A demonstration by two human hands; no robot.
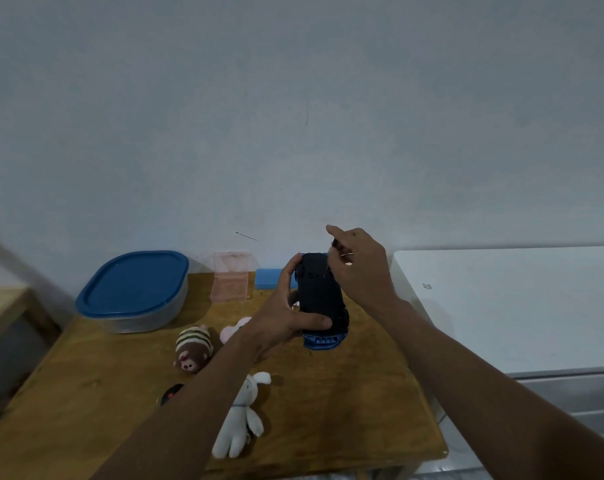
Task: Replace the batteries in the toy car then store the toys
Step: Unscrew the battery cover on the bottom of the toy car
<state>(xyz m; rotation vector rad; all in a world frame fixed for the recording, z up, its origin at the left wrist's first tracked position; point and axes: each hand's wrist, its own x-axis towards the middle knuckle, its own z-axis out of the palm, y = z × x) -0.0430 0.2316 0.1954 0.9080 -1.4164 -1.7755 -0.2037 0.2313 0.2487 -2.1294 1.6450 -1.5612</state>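
L hand (286, 320) grips upturned toy car (319, 296); R hand (359, 265) pinches small dark part; lidded tub (134, 292) shut.

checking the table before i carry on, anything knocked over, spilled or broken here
Nothing spilled or visibly broken. The toy car is underside-up only because the left hand holds it that way. The white rabbit plush lies flat by the table's near edge.

Dim bluish light, soft shadows, slight blur, wide-angle bending

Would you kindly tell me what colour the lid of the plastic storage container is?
Blue; the lid shows best in the head view.
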